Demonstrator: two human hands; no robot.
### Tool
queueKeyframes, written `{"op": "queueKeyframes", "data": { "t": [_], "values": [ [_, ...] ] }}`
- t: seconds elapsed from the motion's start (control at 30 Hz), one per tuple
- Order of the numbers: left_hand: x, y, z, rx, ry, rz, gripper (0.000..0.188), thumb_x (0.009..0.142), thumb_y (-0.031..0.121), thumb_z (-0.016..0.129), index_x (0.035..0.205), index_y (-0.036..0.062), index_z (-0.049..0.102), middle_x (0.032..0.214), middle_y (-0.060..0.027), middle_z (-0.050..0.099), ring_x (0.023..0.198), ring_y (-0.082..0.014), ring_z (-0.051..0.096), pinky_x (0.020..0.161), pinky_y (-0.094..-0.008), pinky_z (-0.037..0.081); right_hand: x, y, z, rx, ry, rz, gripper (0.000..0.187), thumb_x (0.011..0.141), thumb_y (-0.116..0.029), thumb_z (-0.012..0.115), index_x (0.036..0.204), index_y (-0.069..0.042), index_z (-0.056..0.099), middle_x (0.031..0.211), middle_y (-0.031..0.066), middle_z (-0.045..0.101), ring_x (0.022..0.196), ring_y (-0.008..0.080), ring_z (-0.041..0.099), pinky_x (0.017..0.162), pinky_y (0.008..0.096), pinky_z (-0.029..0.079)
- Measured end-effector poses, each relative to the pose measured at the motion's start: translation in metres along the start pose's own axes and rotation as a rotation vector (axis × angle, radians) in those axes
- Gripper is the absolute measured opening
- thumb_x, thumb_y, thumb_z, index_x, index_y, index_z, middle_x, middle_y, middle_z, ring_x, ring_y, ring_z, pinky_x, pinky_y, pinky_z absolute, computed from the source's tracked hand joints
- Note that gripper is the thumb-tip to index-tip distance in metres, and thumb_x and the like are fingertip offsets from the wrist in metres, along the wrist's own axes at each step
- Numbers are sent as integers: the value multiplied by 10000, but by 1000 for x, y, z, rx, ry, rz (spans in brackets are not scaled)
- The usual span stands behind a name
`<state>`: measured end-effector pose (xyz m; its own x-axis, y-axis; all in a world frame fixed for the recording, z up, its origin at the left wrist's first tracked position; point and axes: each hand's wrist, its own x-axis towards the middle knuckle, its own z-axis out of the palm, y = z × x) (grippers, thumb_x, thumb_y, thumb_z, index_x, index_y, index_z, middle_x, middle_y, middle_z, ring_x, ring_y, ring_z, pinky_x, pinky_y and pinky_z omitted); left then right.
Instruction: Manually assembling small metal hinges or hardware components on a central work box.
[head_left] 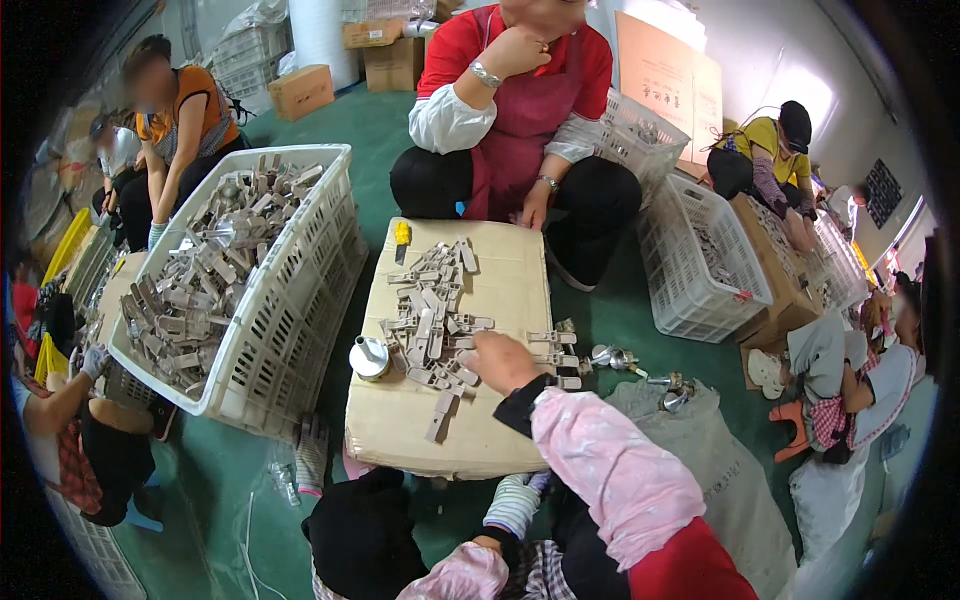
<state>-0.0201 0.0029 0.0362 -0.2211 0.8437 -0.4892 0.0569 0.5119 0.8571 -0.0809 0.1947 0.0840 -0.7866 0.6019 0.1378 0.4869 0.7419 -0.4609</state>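
Observation:
A heap of grey metal clips (428, 325) lies on a board-topped, cardboard-coloured table (510, 285). My right hand (503, 362), bare, reaches over the heap's right side, its fingers bent down and pinched on a clip. Below the table's near edge is my left hand (513, 502) in a striped knit glove. Its fingers are bent together, and whatever they may hold is hidden. On the left part of the table stands a white round container with a spout (369, 357). A yellow-handled tool (401, 238) rests at the far left corner. Several clips (555, 350) line the right edge.
A white crate (290, 310) piled with clips stands left of the table. Across from me sits a person in a red shirt and apron (520, 140). Metal fittings (672, 390) and a plastic sheet (710, 470) lie at right, with another white crate (690, 285) beyond.

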Motion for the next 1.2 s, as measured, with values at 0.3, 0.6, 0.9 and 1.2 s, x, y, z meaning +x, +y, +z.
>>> {"op": "queueKeyframes", "data": {
  "t": [0.3, 0.6, 0.9, 1.2],
  "values": [
    [16, -36, 9, -105, 28, 25, 350, 872, 268, 559, 1126, 29, 584, 1091, -197, 605, 1026, -356, 554, 879, -375, 425, 1, -8, 14, 28, -27, -16, 189, 730, -72, 518, 901, 9, 528, 811, 217, 597, 793, 369, 596, 698, 457, 477],
    [5, -13, 6, -85, 47, -90, 337, 866, 260, 587, 1075, -5, 602, 911, -173, 650, 754, -272, 594, 707, -353, 462, -10, -12, 5, -151, -121, -6, 156, 801, -72, 461, 928, 1, 515, 871, 202, 590, 754, 348, 616, 664, 423, 506],
    [10, -29, 11, -203, 65, -97, 320, 864, 247, 597, 1034, -23, 614, 862, -154, 656, 712, -242, 578, 687, -346, 457, -21, -26, 18, -20, -60, -18, 182, 746, -39, 496, 921, 9, 477, 864, 216, 559, 767, 364, 594, 656, 435, 484],
    [14, -35, 16, -174, 123, 106, 355, 876, 314, 579, 1090, 32, 607, 1037, -192, 626, 965, -345, 572, 853, -383, 426, 9, -1, -38, 556, 37, 11, 301, 748, -9, 544, 1049, -17, 555, 832, 147, 592, 673, 216, 615, 595, 314, 496]
  ]
}}
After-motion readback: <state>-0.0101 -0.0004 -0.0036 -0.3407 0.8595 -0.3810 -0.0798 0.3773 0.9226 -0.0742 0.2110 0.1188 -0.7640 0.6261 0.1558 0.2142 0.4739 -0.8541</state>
